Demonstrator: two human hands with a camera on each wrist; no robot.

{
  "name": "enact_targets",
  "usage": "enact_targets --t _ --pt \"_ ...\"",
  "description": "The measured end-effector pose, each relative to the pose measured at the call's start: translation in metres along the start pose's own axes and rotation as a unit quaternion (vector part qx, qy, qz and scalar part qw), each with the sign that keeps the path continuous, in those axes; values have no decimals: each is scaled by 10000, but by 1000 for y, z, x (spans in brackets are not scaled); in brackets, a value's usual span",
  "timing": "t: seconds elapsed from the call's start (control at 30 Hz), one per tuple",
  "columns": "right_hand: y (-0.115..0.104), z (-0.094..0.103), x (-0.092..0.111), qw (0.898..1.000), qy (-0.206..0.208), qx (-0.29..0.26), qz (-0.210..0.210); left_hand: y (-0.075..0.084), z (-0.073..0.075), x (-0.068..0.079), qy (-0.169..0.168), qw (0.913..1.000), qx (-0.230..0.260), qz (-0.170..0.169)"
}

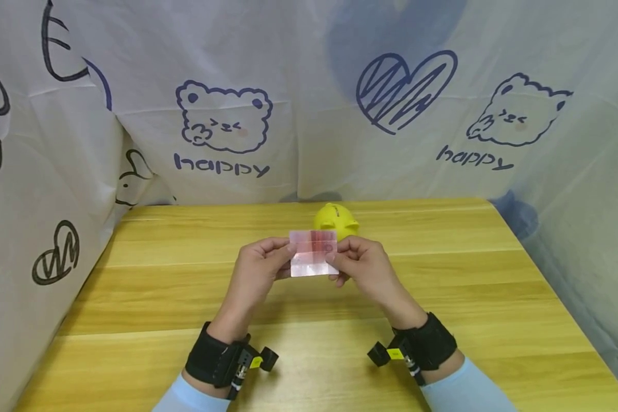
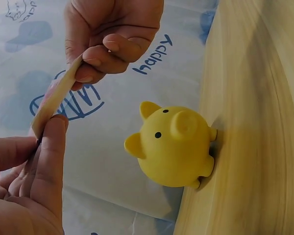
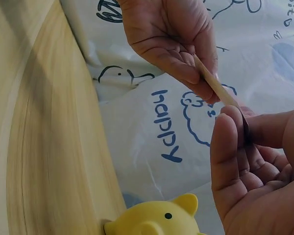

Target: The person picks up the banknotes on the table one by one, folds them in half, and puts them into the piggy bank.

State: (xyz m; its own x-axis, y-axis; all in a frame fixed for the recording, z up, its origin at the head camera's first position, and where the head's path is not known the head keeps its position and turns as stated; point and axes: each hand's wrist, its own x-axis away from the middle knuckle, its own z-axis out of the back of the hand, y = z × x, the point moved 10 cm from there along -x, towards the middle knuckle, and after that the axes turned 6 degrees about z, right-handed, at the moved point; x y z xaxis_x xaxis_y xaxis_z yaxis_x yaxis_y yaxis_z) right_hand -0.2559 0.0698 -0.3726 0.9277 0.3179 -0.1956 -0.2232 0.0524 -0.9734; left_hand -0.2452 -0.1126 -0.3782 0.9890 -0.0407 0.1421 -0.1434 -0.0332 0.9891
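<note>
A pink-and-red banknote (image 1: 313, 253), which looks folded into a short rectangle, is held up between both hands. My left hand (image 1: 260, 262) pinches its left edge between thumb and fingers. At the opposite edge my right hand (image 1: 363, 260) pinches it the same way. From the wrist views the note (image 2: 56, 100) shows nearly edge-on as a thin slanted strip. Behind it stands a yellow piggy bank (image 1: 333, 217), with a dark slot on top and its lower front covered by the note in the head view. Its snout and eyes face the hands in the left wrist view (image 2: 174, 147).
The wood-grain table (image 1: 309, 355) spreads under the arms. White cloth (image 1: 319, 143) with drawn bears, hearts and "happy" lettering hangs behind the table and at both sides. Black straps with small cameras (image 1: 221, 357) sit on both wrists.
</note>
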Motion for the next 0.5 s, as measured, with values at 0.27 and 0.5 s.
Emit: enact_targets --t 0.27,0.5 --pt "-2 4 0 9997 80 -215 19 -1 -9 2 -484 9983 268 189" --pt "-3 4 1 9981 88 -613 16 -3 -8 1 -418 9972 538 294"
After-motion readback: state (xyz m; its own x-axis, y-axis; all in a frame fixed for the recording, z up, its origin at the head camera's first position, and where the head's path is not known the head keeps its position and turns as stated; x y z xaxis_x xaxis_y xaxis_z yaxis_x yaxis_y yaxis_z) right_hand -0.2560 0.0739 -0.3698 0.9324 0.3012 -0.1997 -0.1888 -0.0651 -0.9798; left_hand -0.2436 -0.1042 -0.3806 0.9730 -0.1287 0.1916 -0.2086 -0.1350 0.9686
